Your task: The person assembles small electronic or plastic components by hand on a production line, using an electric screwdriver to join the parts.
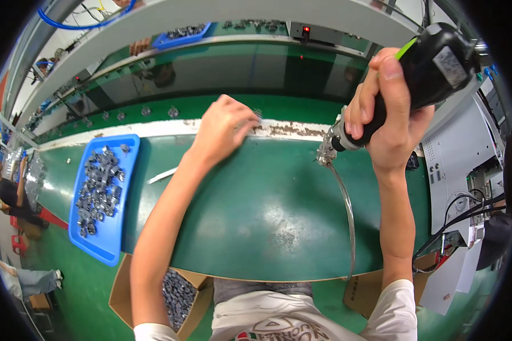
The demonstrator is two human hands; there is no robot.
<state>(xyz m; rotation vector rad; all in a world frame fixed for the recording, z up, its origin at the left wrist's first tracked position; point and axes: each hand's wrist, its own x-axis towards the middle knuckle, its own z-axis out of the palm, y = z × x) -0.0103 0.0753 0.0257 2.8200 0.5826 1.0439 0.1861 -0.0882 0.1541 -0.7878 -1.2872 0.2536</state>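
Note:
My right hand (389,108) is wrapped round a black power screwdriver (432,71) with a lime-green accent, held above the right side of the bench. Its metal nose (327,149) points left, and a clear tube (349,213) hangs from it in a curve to the front edge. My left hand (224,128) is over the white ledge at the far edge, its fingers bent and thumb apart. Just beyond its fingertips sits a small metallic part (257,113) on the green belt (202,104); whether they touch is unclear.
A blue tray (119,238) of small dark parts lies left on the green bench (239,216). Several parts line the belt. A cardboard box (122,290) of dark parts stands below at left. Right are a pale machine panel (461,150) and black cables. A shelf spans overhead.

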